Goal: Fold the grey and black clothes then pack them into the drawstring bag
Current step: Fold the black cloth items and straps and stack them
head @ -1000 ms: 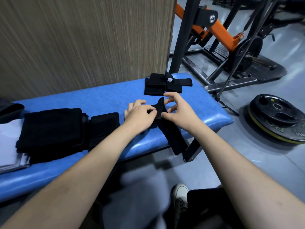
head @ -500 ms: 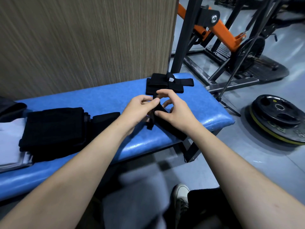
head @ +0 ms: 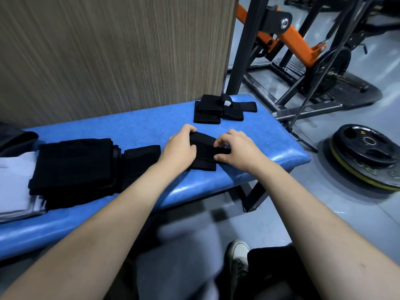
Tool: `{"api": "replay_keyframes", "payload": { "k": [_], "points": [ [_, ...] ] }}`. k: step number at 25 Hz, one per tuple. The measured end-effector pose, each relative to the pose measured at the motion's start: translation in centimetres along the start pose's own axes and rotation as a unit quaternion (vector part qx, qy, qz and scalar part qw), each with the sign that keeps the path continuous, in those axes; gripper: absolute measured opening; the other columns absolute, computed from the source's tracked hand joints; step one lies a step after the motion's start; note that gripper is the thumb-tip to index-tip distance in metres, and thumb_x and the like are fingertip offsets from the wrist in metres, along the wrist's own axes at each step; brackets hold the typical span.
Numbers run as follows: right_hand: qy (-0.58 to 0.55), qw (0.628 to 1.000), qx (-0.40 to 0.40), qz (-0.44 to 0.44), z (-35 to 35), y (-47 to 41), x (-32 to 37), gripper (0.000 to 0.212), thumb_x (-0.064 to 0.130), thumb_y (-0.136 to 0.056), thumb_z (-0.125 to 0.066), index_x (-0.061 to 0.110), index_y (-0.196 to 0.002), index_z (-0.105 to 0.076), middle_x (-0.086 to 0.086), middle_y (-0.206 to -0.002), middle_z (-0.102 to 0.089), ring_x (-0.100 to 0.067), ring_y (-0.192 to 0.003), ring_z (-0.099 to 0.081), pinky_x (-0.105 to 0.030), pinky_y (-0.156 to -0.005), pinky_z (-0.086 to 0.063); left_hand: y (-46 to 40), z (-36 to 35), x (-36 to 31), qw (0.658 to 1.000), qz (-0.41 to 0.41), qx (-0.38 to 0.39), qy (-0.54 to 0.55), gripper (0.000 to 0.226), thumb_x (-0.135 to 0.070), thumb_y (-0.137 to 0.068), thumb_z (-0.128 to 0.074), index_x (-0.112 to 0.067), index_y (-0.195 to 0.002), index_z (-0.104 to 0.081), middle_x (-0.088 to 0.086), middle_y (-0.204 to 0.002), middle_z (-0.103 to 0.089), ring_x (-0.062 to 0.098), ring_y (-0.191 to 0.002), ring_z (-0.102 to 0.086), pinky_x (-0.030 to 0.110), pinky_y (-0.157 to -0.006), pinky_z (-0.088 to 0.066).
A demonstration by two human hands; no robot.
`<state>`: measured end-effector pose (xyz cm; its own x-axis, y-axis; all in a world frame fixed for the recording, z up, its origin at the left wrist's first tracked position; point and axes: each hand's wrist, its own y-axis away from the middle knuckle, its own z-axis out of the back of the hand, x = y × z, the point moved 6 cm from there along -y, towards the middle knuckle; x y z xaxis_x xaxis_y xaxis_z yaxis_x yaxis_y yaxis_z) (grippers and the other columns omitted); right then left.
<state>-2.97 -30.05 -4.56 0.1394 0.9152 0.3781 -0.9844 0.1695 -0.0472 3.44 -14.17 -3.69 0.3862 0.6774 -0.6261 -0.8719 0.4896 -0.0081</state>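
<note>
A small black cloth piece (head: pixel 205 155), folded into a short rectangle, lies on the blue bench (head: pixel 138 131) between my hands. My left hand (head: pixel 180 148) grips its left end with the fingers curled over the top edge. My right hand (head: pixel 237 149) pinches its right end between thumb and fingertips. A stack of folded black clothes (head: pixel 73 165) lies at the left, with a smaller black piece (head: pixel 141 160) leaning on its right side. Grey and white folded fabric (head: pixel 16 187) lies under the stack at the far left. No drawstring bag can be made out.
More folded black pieces (head: pixel 218 109) lie at the bench's far right end. A wood-grain panel (head: pixel 112 50) stands behind the bench. Weight plates (head: pixel 368 156) lie on the floor at right, a black and orange gym machine (head: pixel 287 44) beyond. My shoe (head: pixel 238 263) shows below.
The long black piece that hung over the bench's front edge has been folded up into a short rectangle lying flat on the bench. Both hands have lowered onto its ends.
</note>
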Motion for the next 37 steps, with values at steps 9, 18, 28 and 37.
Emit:
{"api": "replay_keyframes", "payload": {
  "k": [9, 18, 28, 37],
  "points": [
    [0.018, 0.998, 0.056, -0.039, 0.4, 0.5, -1.1, 0.044, 0.033, -0.078, -0.077, 0.025, -0.118, -0.061, 0.0, -0.109, -0.046, -0.022, -0.111, -0.051, -0.043, -0.091, -0.05, 1.1, -2.4, -1.7, 0.992, -0.048, 0.043, -0.106, 0.05, -0.058, -0.084, -0.065, -0.022, -0.118, -0.053, -0.002, -0.116, -0.045, 0.019, -0.116, -0.043, 0.033, -0.085, -0.039],
    [0.014, 0.998, 0.039, -0.042, 0.7, 0.6, -0.7, 0.044, 0.034, -0.082, -0.074, 0.022, -0.122, -0.062, 0.001, -0.11, -0.046, -0.022, -0.113, -0.047, -0.041, -0.094, -0.048, 1.4, -2.7, -3.0, 0.982, -0.054, -0.016, -0.182, 0.038, -0.043, -0.085, -0.057, -0.015, -0.11, -0.051, 0.005, -0.113, -0.049, 0.027, -0.11, -0.049, 0.037, -0.083, -0.044],
    [-0.158, 0.986, -0.053, 0.001, 1.6, 1.3, 2.5, 0.032, 0.023, -0.085, -0.076, 0.02, -0.109, -0.055, 0.009, -0.113, -0.055, -0.016, -0.089, -0.058, -0.029, -0.081, -0.047, 1.0, -0.2, -0.6, 0.926, 0.108, 0.011, 0.362, 0.018, -0.005, -0.091, -0.047, -0.016, -0.103, -0.056, 0.007, -0.09, -0.064, 0.018, -0.071, -0.068, 0.04, -0.074, -0.062],
    [-0.145, 0.989, 0.01, 0.032, 0.5, 0.9, 2.0, 0.036, 0.018, -0.087, -0.073, 0.028, -0.12, -0.064, 0.002, -0.12, -0.051, -0.016, -0.11, -0.051, -0.023, -0.096, -0.039, 2.0, 0.9, -0.7, 0.996, 0.05, 0.037, 0.069, 0.025, -0.015, -0.092, -0.045, -0.031, -0.107, -0.058, -0.007, -0.08, -0.053, 0.013, -0.073, -0.054, 0.03, -0.061, -0.04]
  ]
}}
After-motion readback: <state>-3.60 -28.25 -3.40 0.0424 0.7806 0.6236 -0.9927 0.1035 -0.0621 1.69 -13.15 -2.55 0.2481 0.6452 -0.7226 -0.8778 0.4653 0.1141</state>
